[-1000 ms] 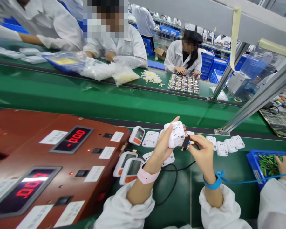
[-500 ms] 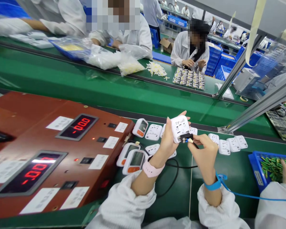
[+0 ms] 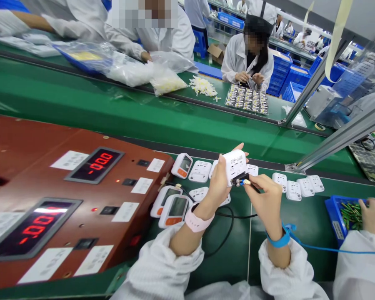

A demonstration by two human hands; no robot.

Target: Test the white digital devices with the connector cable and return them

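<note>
White device gripped by left hand; right hand apparently pinches plug.

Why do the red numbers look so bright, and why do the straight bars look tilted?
In the head view, the red displays glow by themselves; the lower one also catches white glare. The wide lens tilts the metal bar. The hands are sharp; faces are blurred.

A test console is sitting left on the tabletop; monitor units are lying right of it, a parts bin lying far right.
</note>
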